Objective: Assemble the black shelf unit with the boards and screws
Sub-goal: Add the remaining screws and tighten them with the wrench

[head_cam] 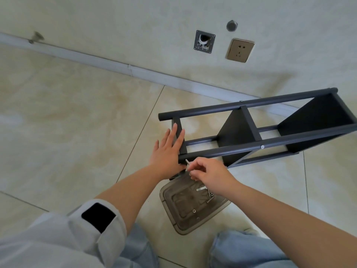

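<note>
The shelf (pixel 257 130) is laid on its side on the floor (pixel 77 117), its end board (pixel 179 136) steadied under the flat, straight fingers (pixel 173 136) of the left hand (pixel 167 151). Just beside them, a hex key (pixel 187 163) is pinched in the curled right hand (pixel 208 175) at the near rail (pixel 270 142), apparently so a screw can be tightened. The tray (pixel 193 206) of spare screws (pixel 210 197) is kept just below the right fingers (pixel 195 174), within reach.

A home room: glossy beige floor tiles (pixel 77 117), white skirting board (pixel 108 63), gold-framed wall socket (pixel 240 50).

Glossy beige floor tiles (pixel 77 117) meet a pale wall (pixel 135 26) bearing a socket (pixel 240 50).
</note>
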